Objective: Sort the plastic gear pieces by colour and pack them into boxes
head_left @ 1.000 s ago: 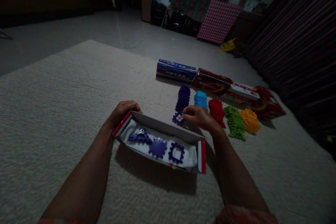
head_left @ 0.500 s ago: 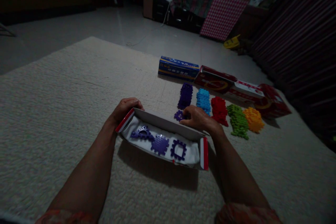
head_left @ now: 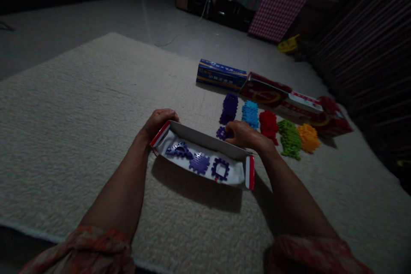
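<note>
Purple piece (head_left: 221, 133) — right grip (head_left: 241, 134) pinching it, left grip (head_left: 159, 122) clasping carton (head_left: 208, 139), blurry-lettered blue box (head_left: 221, 76)

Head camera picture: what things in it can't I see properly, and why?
All in the head view:
- Left hand: some of its fingers are hidden behind itself and the open box.
- Purple piece beyond the box: partly covered by the right hand, so its whole shape is unclear.
- Under the white cloth: hidden by the cloth.
- Blue box: its writing is too small and dim to read.
- Left sleeve: cut off by the bottom edge.
</note>
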{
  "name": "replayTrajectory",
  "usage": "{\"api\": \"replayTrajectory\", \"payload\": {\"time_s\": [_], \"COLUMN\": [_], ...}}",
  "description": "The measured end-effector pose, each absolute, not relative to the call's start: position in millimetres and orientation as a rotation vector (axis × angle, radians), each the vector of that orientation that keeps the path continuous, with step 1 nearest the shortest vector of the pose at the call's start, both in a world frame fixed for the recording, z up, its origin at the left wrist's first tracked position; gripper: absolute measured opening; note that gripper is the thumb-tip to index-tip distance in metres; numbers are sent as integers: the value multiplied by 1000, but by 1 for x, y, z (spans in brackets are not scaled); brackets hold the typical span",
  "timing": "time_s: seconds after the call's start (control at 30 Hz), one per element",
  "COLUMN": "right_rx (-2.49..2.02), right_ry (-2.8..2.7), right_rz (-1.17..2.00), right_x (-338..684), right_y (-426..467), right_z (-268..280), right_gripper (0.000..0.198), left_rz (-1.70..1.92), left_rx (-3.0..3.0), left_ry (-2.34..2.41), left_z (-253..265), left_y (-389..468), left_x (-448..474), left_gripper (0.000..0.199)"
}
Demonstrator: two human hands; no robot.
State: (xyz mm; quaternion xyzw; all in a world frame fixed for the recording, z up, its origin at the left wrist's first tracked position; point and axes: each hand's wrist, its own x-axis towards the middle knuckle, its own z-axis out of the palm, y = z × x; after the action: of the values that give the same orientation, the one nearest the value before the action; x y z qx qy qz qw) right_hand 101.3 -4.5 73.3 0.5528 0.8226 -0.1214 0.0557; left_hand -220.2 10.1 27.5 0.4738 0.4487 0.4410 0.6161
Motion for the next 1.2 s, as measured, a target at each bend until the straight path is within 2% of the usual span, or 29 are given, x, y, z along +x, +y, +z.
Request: {"api": "replayTrajectory", "payload": {"time_s": [0.23, 0.43, 0.6, 0.73, 0.97, 1.2], "right_rx": [1669, 1844, 1487, 1401, 1377, 1328], "right_ry": [2380, 2654, 2877, 2668, 2446, 2408], "right_rz": [-335, -376, -619, -601, -430, -419], "right_x": [90, 114, 98, 73, 60, 58], "right_y": [0, -29, -92, -117, -114, -109], "right_z": [83, 134, 167, 161, 142, 132], "right_gripper": [16, 21, 28, 42, 30, 33], "left_rz": [1035, 1041, 1045, 1037, 1026, 1028], "left_rx": [1101, 1105, 1114, 1134, 1160, 1148], "left_ry": [1015, 996, 997, 988, 1000, 1005], "left_z": [28, 27, 23, 21, 24, 25], "left_y": [10, 10, 12, 14, 13, 12], "left_x": [-221, -220, -222, -223, -222, -222], "left_gripper": [26, 24, 26, 27, 26, 26]}}
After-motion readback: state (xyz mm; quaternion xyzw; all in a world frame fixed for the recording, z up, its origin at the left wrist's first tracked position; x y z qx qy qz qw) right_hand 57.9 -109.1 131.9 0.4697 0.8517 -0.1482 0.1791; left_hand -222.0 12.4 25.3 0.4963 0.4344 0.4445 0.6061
